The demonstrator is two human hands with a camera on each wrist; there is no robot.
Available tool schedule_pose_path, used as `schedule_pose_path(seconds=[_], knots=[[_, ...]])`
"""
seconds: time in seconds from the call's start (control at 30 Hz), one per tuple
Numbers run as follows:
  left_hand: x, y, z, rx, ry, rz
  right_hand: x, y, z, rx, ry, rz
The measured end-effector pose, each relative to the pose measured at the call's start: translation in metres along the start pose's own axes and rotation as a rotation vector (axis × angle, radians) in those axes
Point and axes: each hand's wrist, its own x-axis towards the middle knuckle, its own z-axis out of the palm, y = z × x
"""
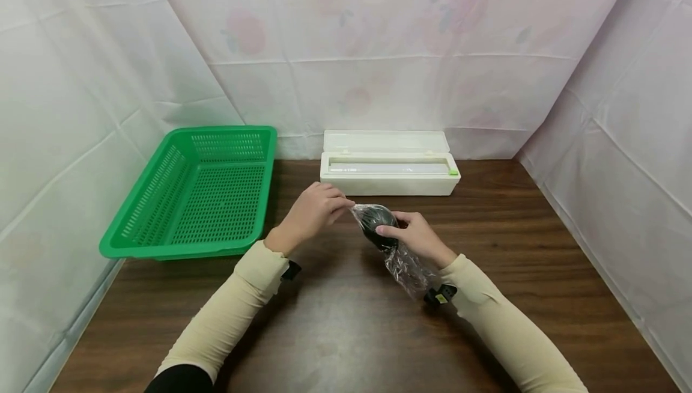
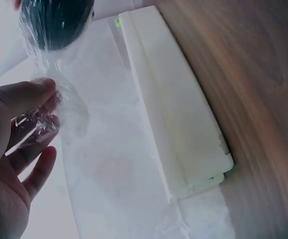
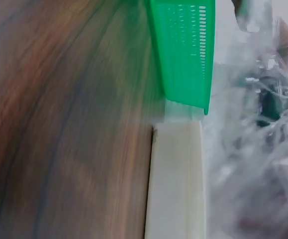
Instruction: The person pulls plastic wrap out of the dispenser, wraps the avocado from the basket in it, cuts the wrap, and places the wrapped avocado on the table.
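A dark green, smooth, rounded thing point(image 1: 374, 220) is wrapped in clear plastic film point(image 1: 406, 268) above the middle of the table. My right hand point(image 1: 418, 237) grips it from the right, thumb on the near side. Loose crumpled film trails below it toward the right wrist. On the other side, my left hand point(image 1: 319, 210) pinches the gathered end of the film between thumb and fingers. The left wrist view shows that film point(image 2: 47, 112) bunched beneath the dark thing point(image 2: 59, 22). Blurred film covers much of the right wrist view.
A green plastic basket point(image 1: 265, 201) stands at the left of the brown wooden table point(image 1: 335, 333). Behind the hands lies a long white film dispenser point(image 1: 389, 186), its lid raised, with a green tab at its right end. Pale curtains surround the table's back and sides.
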Motion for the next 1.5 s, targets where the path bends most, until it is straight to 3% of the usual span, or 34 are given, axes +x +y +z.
schedule_pose_path(seconds=[0.17,0.3,0.53,0.83,1.1,1.3,1.5], knots=[[0.000,-0.002,-0.001,-0.077,0.080,-0.045,-0.005,-0.003,-0.003,0.056,0.025,-0.042],[-0.001,0.000,0.002,-0.159,0.122,-0.122,-0.007,-0.006,-0.003,0.131,0.056,-0.059],[-0.003,0.006,0.005,-0.271,0.141,-0.264,-0.008,-0.012,0.000,0.246,0.103,-0.115],[-0.006,0.007,0.008,-0.332,0.141,-0.262,-0.006,-0.010,0.000,0.297,0.161,-0.039],[-0.007,0.013,0.018,-0.376,0.110,-0.325,-0.004,-0.010,0.004,0.292,0.210,-0.059],[-0.008,0.019,0.021,-0.376,0.112,-0.327,-0.002,-0.010,0.007,0.312,0.240,-0.045],[-0.011,0.016,0.017,-0.340,0.131,-0.342,0.000,-0.009,0.008,0.343,0.251,-0.027]])
